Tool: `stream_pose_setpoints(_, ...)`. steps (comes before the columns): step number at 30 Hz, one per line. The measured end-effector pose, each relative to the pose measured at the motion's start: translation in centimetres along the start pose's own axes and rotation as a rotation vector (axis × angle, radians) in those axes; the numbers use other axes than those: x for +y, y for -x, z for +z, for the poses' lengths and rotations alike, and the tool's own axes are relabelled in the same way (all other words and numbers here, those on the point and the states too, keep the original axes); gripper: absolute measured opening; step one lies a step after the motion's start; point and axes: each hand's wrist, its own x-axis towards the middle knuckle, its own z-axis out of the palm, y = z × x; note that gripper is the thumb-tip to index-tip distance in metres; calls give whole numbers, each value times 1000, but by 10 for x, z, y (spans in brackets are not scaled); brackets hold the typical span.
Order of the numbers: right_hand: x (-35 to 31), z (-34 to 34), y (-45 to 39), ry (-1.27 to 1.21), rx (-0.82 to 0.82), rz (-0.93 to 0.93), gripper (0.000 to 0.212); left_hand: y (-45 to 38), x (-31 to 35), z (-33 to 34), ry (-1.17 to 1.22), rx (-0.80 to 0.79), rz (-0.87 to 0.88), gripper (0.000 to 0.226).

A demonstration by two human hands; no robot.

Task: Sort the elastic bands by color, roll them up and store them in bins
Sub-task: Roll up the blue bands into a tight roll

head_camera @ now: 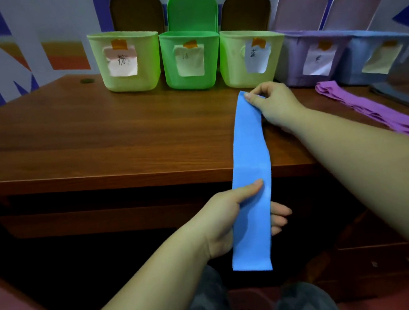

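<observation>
While a long blue elastic band (251,172) stretches flat between both hands, the wooden desk (97,140) spreads out beneath and to the left of them, its front edge passing under the middle of the band. Beyond the right hand (274,104) a row of open bins lines the back of the desk against the wall: a pale green bin (127,62) farthest left, a bright green bin (189,61) next, a second pale green bin (247,60) directly beyond the right hand's knuckles, then a purple bin (311,57) and a blue bin (373,56) off to its right. Each has its lid tipped up behind it and a paper label taped to its front. To the right of the right forearm a bundle of purple elastic bands (374,111) lies on the desk, running from near the purple bin toward the right edge of view. The right hand pinches the far end of the blue band between thumb and curled fingers, just above the desktop. The left hand (232,217) holds the near part of the band off the desk's front edge, thumb pressed on top and fingers (280,213) showing from beneath on the far side; the band's free end hangs below this hand, over the person's lap.
</observation>
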Motion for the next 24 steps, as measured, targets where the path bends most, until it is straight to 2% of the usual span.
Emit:
stream_pose_setpoints(8,14,10,2,-93,6,44,15,-2,-16,-7,-185,279,257,14)
stream_pose_setpoints(17,12,6,7,-129,33,71,22,10,-24,-21,-331,443,346,10)
stream_pose_setpoints(24,11,4,9,-203,18,98,16,47,10,-30,-853,638,435,8)
